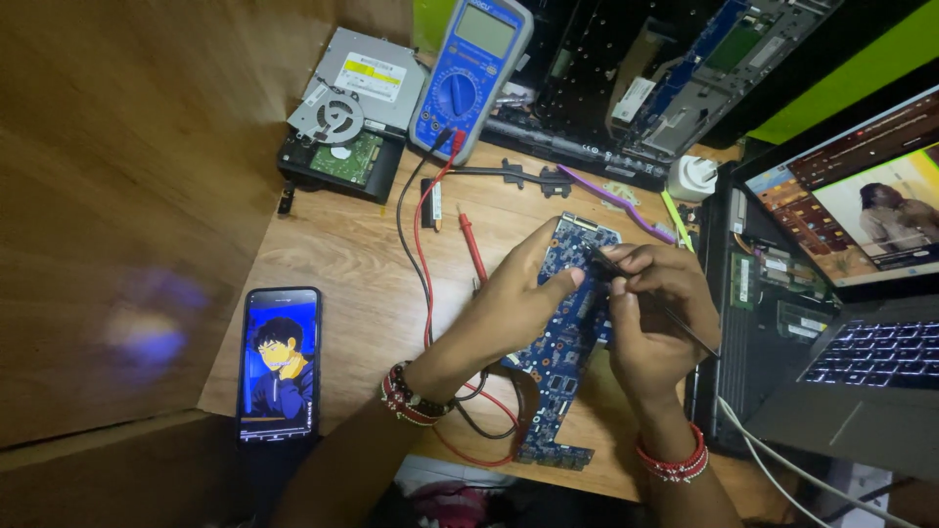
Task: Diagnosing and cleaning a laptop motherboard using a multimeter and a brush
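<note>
Beaded red wristbands are worn on both forearms at the near edge of the wooden desk (342, 254). A blue circuit board (572, 337) is held tilted above the desk's middle, its lower end reaching toward the near edge. The left hand (514, 298) is clamped on the board's left side, thumb pressed across its face. The right hand (650, 313) has its fingers pinched together on thin black tweezers (646, 293), whose tip is set on the board's upper part.

No containers are seen. A smartphone (280, 364) with a lit screen lies at the near left corner. A blue multimeter (469, 73) leans at the far edge, its red and black leads (421, 254) trailing across the desk and passing under the left wrist. A red probe (472, 244) lies just left of the board. An optical drive (357, 88) rests on a hard drive (342, 161) at the far left corner. An open laptop (861, 284) stands at the right edge, and a dismantled laptop chassis (636, 88) lies along the far edge.
</note>
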